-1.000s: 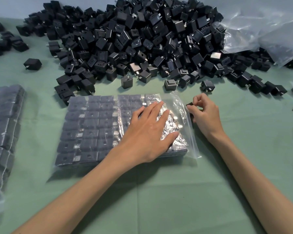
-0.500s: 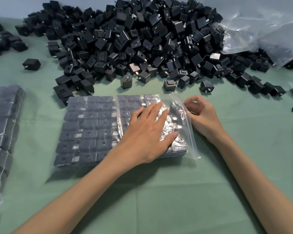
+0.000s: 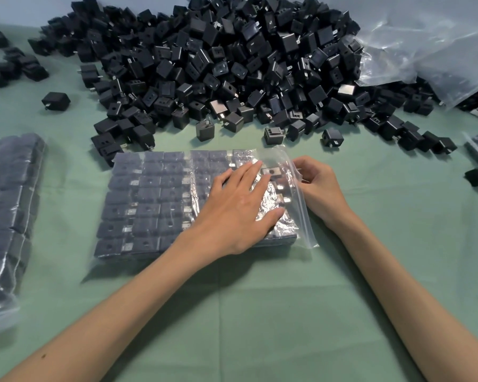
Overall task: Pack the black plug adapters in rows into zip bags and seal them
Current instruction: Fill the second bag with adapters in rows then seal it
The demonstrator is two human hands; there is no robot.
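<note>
R hand (image 3: 319, 193) moved onto zip bag (image 3: 155, 199) mouth; L hand (image 3: 239, 209) flat atop.

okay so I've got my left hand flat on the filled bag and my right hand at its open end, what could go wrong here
Two risks, as I judge them. The zip bag is packed right up to its open end, so adapters near your right hand could tip out of row or jam the zip. Your left hand presses only the right part, so rows on the left could shift.
</note>
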